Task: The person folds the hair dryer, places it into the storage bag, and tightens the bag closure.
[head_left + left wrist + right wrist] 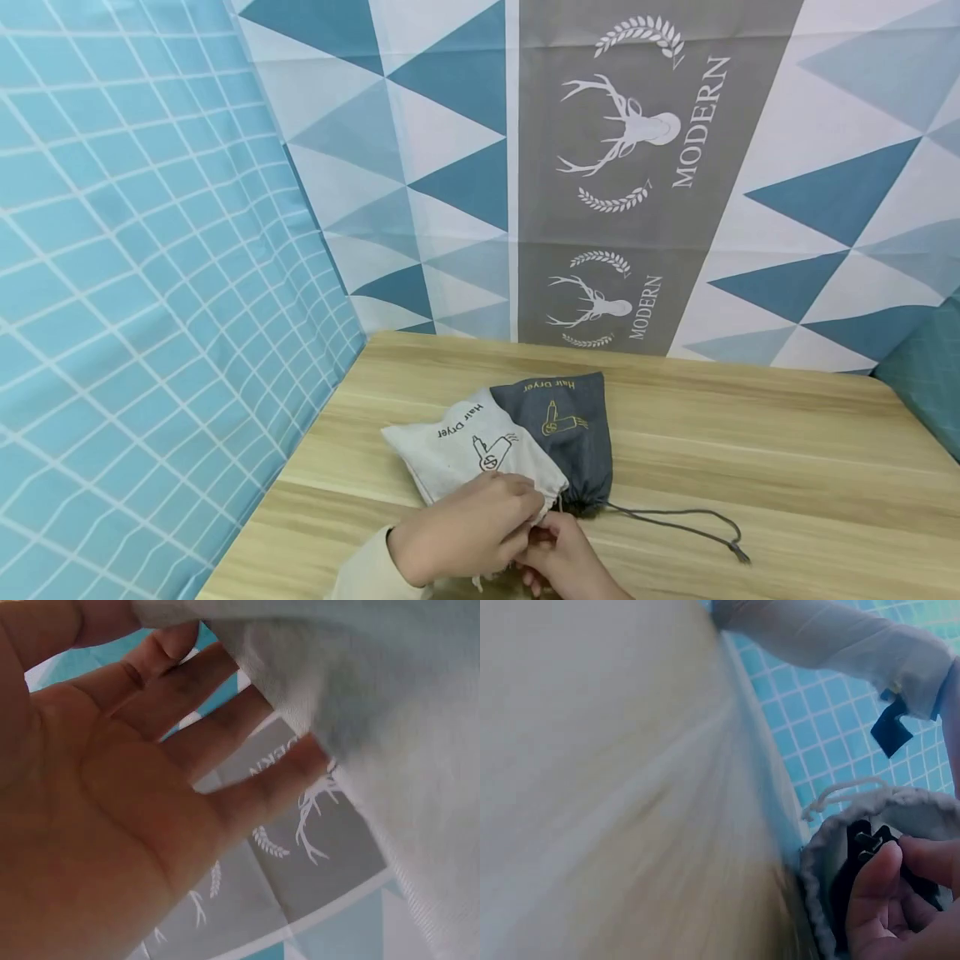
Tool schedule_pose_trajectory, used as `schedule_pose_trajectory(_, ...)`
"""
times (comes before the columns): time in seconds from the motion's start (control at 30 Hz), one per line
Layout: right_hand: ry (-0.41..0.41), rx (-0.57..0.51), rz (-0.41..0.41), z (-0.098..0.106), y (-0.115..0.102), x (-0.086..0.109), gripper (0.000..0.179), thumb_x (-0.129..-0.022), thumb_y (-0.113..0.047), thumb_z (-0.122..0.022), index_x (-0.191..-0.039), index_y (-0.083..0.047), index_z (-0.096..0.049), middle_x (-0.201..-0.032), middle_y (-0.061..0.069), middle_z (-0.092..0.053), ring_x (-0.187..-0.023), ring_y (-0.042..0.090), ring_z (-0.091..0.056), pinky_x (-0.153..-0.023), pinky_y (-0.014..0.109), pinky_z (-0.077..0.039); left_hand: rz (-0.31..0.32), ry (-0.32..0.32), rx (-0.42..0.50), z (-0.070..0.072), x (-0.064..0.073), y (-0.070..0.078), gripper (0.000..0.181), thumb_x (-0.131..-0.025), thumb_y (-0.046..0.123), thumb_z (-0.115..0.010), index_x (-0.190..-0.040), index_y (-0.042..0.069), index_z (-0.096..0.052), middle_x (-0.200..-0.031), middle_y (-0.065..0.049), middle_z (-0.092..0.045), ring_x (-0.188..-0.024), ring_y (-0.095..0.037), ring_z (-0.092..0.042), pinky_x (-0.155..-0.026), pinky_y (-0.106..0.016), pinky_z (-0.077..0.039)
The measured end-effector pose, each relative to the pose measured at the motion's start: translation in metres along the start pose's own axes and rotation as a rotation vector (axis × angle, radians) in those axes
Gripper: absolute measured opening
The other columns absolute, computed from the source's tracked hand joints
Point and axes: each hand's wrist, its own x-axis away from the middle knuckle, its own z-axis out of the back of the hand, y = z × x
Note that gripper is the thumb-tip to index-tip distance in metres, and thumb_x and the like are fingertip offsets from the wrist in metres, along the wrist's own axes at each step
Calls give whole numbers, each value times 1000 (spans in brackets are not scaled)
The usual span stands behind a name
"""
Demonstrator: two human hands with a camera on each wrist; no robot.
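Observation:
A whitish drawstring bag (461, 437) printed "Hair Dryer" lies tilted on the table, overlapping a dark grey bag (555, 412) with the same words in yellow. My left hand (472, 521) holds the whitish bag near its gathered mouth; in the left wrist view the thumb lies on the cloth (405, 750) and the fingers reach behind its edge. At the open mouth, my right hand (572, 560) pinches a black plug (864, 841) with metal prongs. The bag's gathered rim (821, 859) surrounds the plug and fingertips. Deeper contents are hidden.
A dark drawstring (697, 512) trails from the grey bag to the right across the wooden table (750, 450). Blue gridded cloth (135, 250) stands on the left, and patterned cloth (450, 167) hangs behind the table.

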Motion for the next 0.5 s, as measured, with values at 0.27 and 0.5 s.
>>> schedule_pose_trajectory(0.27,-7,-24,-32,2,9,-2,14,-89,0,-60,-90,14,-63,-63,-1,-62,-50,6,-56,-52,20,-48,6,-18,-115,-17,1,6,14,-93,16,-65,-82,23,-61,-77,17,-52,-78,0,-51,-76,-20,-42)
schedule_pose_trajectory(0.5,33,-21,-66,12,6,1,20,-90,-1,-59,-108,7,-61,-72,8,-67,-55,13,-63,-51,24,-52,-11,74,-192,-38,18,2,19,-85,19,-75,-103,17,-68,-105,8,-67,-108,-11,-59,-99,-39,-45)
